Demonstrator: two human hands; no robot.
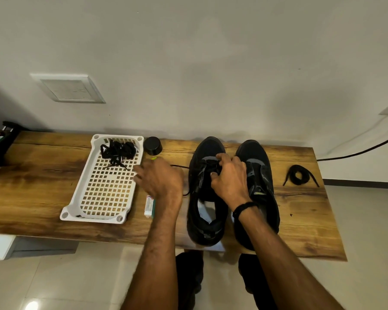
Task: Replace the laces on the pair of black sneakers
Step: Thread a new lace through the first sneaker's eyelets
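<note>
Your right hand [230, 177] rests on top of the left shoe [207, 148]. Its fingers curl round the tongue part, where the lace goes, so it grips that shoe. Your left hand [159, 179] is just beside that shoe, at 9 o'clock from it. It looks blurry, so I cannot tell if its fingers pinch anything. A thin black lace [180, 167] runs from the shoe toward that hand.

The right shoe [253, 151] stands just beside the left shoe, at 3 o'clock. Both sit on the table [43, 175] with their toes pointing to 12 o'clock. A coiled lace [292, 174] lies at 3 o'clock from the right shoe, well apart from it. A white basket [92, 217] sits at 9 o'clock from your left hand. A bunch of laces [118, 151] lies at its 12 o'clock end.

I think you are pulling the old lace out of the left shoe. If so, there is a lot left to do.

For the next move, hold the shoe down firmly. Pull the lace out toward 9 o'clock, one hole at a time. Do not yank it, or the shoe may tip and bump the other one. When the lace is out, put it down and take a new one.
</note>
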